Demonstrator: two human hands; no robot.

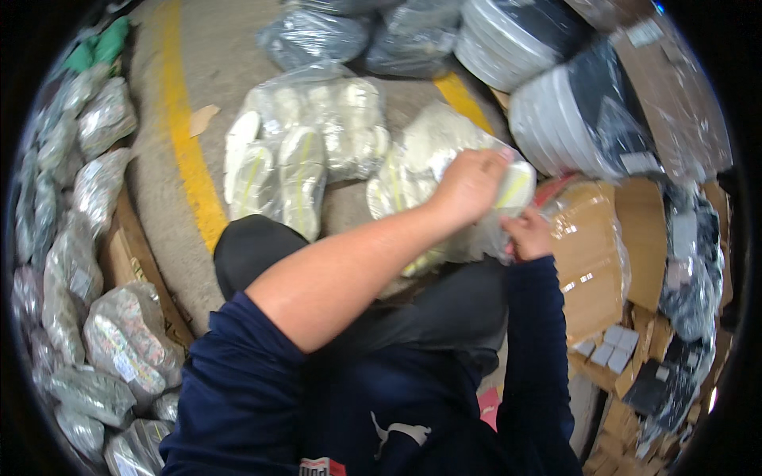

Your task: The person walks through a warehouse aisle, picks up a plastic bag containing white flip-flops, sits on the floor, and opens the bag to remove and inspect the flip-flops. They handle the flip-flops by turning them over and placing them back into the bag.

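Note:
A clear plastic bag (421, 147) of white shoe soles with yellow-green stripes stands in front of my knees, slightly right of centre. My left hand (470, 184) reaches across to the bag's right side, its fingers closed on the plastic beside a sole (517, 187). Just below and to the right, my right hand (530, 235) pinches the edge of the same bag. A second clear bag of similar soles (329, 119) lies on the floor to the left, with a pair of striped soles (302, 170) at its front.
Wrapped bundles (103, 337) line the left side beside a cardboard edge (143, 254). Dark plastic bags (317, 36) and wrapped white-and-black rolls (556, 119) stand at the back. An open cardboard box (587, 262) is close on the right. Yellow lines (178, 119) mark the concrete floor.

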